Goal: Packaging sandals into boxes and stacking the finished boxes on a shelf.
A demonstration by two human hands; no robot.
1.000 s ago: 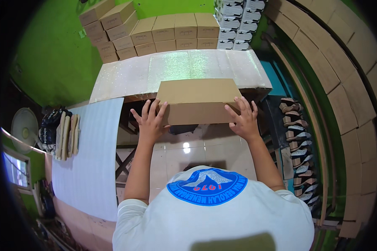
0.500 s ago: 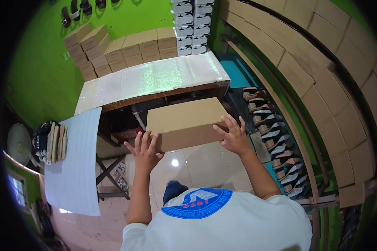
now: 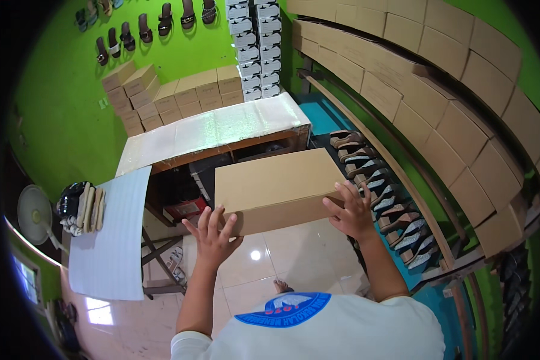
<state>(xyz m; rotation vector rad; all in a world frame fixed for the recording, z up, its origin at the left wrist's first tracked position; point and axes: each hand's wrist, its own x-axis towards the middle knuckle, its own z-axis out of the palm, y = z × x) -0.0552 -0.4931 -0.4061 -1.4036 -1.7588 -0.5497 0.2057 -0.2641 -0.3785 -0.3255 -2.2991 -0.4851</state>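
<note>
A closed brown cardboard box (image 3: pixel 277 180) is held up in front of me, over the tiled floor and short of the white-topped table. My left hand (image 3: pixel 215 235) grips its near left corner, thumb and fingers spread against the cardboard. At the near right corner, my right hand (image 3: pixel 350 211) holds it the same way, with some fingertips on the lid's edge. The undersides of the box and any fingers beneath it are hidden.
Ahead stands a white-topped table (image 3: pixel 186 143) with stacked brown boxes (image 3: pixel 186 90). A pale sheet-covered table (image 3: pixel 111 246) is at the left, near a fan (image 3: pixel 35 207). Wedge shoes (image 3: pixel 381 186) line the right, below shelves of brown boxes (image 3: pixel 456 129). Sandals (image 3: pixel 144 27) hang on the wall.
The view has tilted upward, showing more wall and hanging sandals. Both hands keep hold of the box, which appears slightly lower and farther right. A foot now shows on the floor.
</note>
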